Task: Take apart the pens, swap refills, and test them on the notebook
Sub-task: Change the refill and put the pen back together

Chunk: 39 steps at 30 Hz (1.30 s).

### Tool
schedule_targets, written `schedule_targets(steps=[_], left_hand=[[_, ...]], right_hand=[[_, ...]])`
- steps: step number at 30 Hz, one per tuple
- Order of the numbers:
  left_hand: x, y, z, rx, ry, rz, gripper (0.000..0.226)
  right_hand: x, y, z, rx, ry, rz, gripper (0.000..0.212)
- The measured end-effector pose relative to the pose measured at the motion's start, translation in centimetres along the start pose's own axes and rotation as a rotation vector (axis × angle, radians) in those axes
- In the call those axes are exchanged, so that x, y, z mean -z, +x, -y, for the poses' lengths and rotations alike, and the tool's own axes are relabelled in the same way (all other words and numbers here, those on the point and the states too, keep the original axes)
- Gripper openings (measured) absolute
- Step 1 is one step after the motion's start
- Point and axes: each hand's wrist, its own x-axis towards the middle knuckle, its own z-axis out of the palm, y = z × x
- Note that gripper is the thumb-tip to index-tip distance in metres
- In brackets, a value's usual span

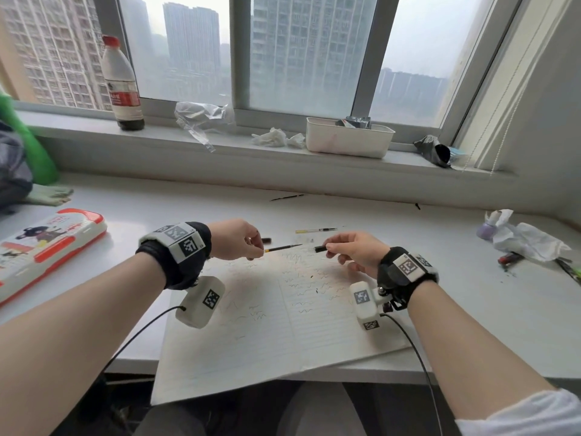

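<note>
Your left hand (236,239) pinches a dark refill (283,247) by its yellow end, its tip pointing right. Your right hand (353,250) grips a short black pen piece (320,248), just apart from that tip. Both hover over the open notebook (276,322) on the counter (456,297); another pen (316,230) lies just beyond.

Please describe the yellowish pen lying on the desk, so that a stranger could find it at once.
Start at the open notebook and look just beyond its far edge, between the two hands. The yellowish pen lies flat there, alone. Unlike the dark refill nearby, no hand touches it.
</note>
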Motion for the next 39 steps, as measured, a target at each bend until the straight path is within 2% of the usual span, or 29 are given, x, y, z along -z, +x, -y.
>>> schedule_targets(steps=[21, 28, 34, 39], left_hand=[[0.0, 0.8, -1.2, -0.059, -0.050, -0.032, 0.011], [-0.2, 1.1, -1.9, -0.115, -0.124, -0.085, 0.016], [0.2, 1.5, -2.8, -0.160, -0.117, -0.163, 0.011], [0.6, 1.6, -3.2, -0.156, -0.173, -0.165, 0.011]], right_hand=[[-0.6, -0.2, 1.0, 0.140, 0.186, 0.059, 0.016], [-1.4, -0.1, 1.4, 0.192, 0.145, 0.098, 0.019], [-1.9, 0.0, 1.4, 0.175, 0.085, 0.091, 0.017], [-2.2, -0.1, 0.9, 0.153, 0.089, 0.194, 0.020]])
